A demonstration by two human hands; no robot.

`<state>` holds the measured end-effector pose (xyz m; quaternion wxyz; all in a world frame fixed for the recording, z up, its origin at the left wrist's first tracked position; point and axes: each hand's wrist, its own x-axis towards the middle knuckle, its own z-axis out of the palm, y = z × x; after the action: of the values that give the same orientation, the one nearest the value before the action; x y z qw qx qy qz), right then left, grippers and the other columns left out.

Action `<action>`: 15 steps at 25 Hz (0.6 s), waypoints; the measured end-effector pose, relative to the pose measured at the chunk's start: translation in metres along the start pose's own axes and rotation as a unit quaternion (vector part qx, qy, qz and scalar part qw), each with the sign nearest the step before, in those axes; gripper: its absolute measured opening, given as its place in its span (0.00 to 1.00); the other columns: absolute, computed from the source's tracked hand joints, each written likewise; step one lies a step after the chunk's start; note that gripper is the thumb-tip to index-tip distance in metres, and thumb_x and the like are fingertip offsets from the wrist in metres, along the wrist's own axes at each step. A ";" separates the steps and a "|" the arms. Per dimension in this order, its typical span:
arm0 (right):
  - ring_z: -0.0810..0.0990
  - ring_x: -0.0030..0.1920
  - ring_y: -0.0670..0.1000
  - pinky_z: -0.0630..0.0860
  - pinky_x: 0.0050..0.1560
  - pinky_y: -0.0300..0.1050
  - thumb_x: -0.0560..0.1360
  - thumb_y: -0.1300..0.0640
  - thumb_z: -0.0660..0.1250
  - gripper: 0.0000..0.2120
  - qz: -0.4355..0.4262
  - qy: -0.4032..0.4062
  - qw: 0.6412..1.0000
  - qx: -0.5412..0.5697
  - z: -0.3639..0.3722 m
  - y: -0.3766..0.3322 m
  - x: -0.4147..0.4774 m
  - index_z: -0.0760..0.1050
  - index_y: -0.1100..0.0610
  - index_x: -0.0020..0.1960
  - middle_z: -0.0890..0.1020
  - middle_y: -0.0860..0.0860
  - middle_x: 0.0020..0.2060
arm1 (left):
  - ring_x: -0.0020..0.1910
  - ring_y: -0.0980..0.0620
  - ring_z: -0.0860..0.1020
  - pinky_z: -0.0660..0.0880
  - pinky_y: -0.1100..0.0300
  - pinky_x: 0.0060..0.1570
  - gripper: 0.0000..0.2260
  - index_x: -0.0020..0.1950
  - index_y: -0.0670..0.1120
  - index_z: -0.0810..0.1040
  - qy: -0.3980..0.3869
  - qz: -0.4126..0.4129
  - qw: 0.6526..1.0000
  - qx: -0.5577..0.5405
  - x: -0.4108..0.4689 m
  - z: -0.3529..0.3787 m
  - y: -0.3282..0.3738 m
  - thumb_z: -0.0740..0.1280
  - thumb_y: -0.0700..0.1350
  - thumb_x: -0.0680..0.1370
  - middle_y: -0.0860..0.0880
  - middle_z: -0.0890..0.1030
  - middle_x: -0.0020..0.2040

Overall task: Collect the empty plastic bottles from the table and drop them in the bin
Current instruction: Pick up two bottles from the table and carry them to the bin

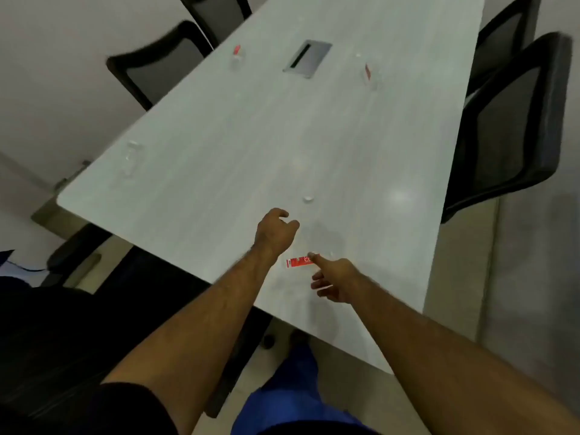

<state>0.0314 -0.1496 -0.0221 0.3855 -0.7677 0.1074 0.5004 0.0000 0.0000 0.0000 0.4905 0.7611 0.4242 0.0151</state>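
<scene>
Several clear plastic bottles are on the pale table (pixel 219 158). The nearest bottle (pixel 299 262), with a red label, is near the front edge. My right hand (pixel 335 281) has its fingers spread and its forefinger tip touches that label. My left hand (pixel 276 230) hovers just left of it, fingers curled and apart, holding nothing. A white-capped clear bottle (pixel 308 199) is just beyond my left hand. Farther off are a red-labelled bottle (pixel 237 58) at the far left, another red-labelled one (pixel 368 72) at the far right and a clear one (pixel 131 155) by the left edge. No bin is in view.
Black mesh chairs stand along the table's right side (pixel 508 127) and at its far left (pixel 163 67). A grey cable hatch (pixel 307 58) is set into the tabletop. A black chair (pixel 78 255) is tucked under the near left corner.
</scene>
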 end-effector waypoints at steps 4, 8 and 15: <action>0.84 0.34 0.53 0.80 0.36 0.43 0.68 0.27 0.65 0.35 0.056 0.058 0.997 -0.006 0.012 -0.013 0.037 0.81 0.61 0.48 0.86 0.56 0.38 | 0.55 0.46 0.79 0.78 0.54 0.56 0.18 0.66 0.44 0.74 -0.028 -0.030 0.998 0.039 0.048 0.012 -0.013 0.68 0.47 0.77 0.43 0.79 0.59; 0.85 0.40 0.56 0.84 0.42 0.48 0.69 0.30 0.66 0.31 0.025 0.119 0.992 -0.028 0.000 -0.039 0.063 0.79 0.58 0.49 0.86 0.56 0.42 | 0.54 0.44 0.80 0.79 0.53 0.55 0.18 0.65 0.43 0.74 -0.032 -0.006 0.996 0.082 0.092 0.024 -0.012 0.68 0.48 0.77 0.42 0.80 0.57; 0.83 0.46 0.55 0.83 0.50 0.57 0.58 0.28 0.70 0.35 -0.045 0.214 0.976 -0.021 -0.045 -0.058 0.087 0.71 0.53 0.53 0.82 0.52 0.47 | 0.62 0.39 0.75 0.74 0.50 0.59 0.29 0.72 0.44 0.67 -0.037 0.118 0.971 0.203 0.153 0.060 0.012 0.70 0.53 0.74 0.39 0.71 0.67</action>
<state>0.1353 -0.1226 -0.0592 0.3598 -0.8689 0.1426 0.3086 0.1318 0.0555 -0.0824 0.3361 0.8892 0.3076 -0.0417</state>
